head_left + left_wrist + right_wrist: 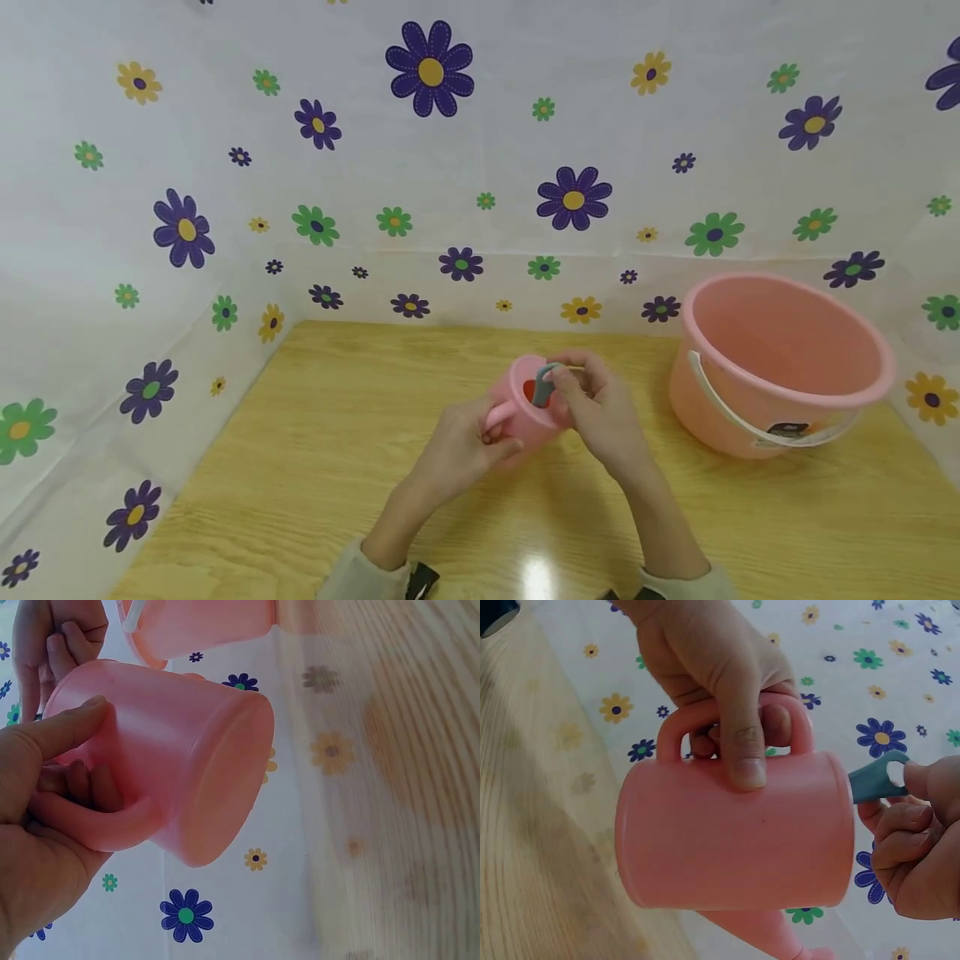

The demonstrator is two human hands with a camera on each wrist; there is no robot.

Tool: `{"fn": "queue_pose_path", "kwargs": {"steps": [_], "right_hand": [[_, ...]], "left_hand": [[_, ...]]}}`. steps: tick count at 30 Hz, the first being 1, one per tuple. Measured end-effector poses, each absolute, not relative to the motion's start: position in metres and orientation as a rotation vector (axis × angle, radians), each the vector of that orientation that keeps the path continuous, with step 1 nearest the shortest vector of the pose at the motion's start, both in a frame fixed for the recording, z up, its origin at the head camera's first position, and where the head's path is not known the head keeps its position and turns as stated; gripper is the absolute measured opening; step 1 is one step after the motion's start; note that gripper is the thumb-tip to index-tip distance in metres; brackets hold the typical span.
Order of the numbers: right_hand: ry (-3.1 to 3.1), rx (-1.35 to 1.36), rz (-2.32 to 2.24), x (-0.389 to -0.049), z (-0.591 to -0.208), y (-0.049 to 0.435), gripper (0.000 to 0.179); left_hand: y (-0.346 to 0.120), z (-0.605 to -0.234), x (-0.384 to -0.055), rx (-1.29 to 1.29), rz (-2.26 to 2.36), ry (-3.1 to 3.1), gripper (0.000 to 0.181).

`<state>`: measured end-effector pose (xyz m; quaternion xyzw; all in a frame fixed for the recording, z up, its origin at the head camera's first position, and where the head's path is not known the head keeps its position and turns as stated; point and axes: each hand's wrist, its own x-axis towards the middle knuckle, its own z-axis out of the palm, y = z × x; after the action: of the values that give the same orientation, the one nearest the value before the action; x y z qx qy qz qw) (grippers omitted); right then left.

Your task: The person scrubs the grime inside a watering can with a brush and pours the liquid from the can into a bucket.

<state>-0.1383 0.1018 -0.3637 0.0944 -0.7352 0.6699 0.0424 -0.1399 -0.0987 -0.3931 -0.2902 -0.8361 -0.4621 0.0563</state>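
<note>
A pink toy watering can point(525, 433) is held tilted above the table, its mouth facing up in the head view. My left hand point(461, 442) grips its side handle point(105, 825), with the thumb along the can's wall. The spout point(761, 930) shows in the right wrist view. At the mouth, my right hand point(600, 408) pinches a grey-blue tool handle point(877, 780) with a hole in its end. The lower part of that tool is hidden in the can, so its kind cannot be told. Something red point(529, 390) shows inside the can.
A large pink bucket point(693, 400) with a white carrying handle point(731, 412) stands on the wooden table point(315, 433), to the right of my hands. White cloth with flower prints point(480, 150) hangs behind and at the sides of the table.
</note>
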Motion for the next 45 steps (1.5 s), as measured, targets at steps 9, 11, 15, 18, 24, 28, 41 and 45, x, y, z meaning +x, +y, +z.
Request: {"fn": "queue_pose_path", "kwargs": {"steps": [9,11,15,18,24,28,41,45], "right_hand": [[-2.28,0.353,2.092,-0.139,-0.363,0.104,0.029],[-2.335,0.365,2.081,-0.138,-0.363,0.105,0.03],[-2.307,0.304,2.101,-0.136,-0.359,0.108,0.03],[-2.292,0.271,2.068,-0.134,-0.356,0.11,0.028],[-2.443,0.304,1.857,-0.132,-0.354,0.109,0.023],[-2.449,0.27,1.804,-0.129,-0.35,0.111,0.025],[-2.345,0.223,1.86,-0.124,-0.341,0.112,0.025],[-2.31,0.211,1.911,-0.124,-0.339,0.116,0.026]], "left_hand": [[-0.099,-0.394,-0.139,-0.891,-1.395,-2.534,0.027],[-0.099,-0.395,-0.138,-0.886,-1.409,-2.537,0.027],[-0.099,-0.396,-0.138,-0.869,-1.403,-2.552,0.027],[-0.099,-0.396,-0.138,-0.865,-1.373,-2.56,0.031],[-0.099,-0.397,-0.139,-0.874,-1.379,-2.561,0.027],[-0.098,-0.395,-0.14,-0.888,-1.368,-2.554,0.027],[-0.098,-0.395,-0.139,-0.881,-1.384,-2.539,0.025],[-0.098,-0.394,-0.139,-0.872,-1.347,-2.548,0.031]]}}
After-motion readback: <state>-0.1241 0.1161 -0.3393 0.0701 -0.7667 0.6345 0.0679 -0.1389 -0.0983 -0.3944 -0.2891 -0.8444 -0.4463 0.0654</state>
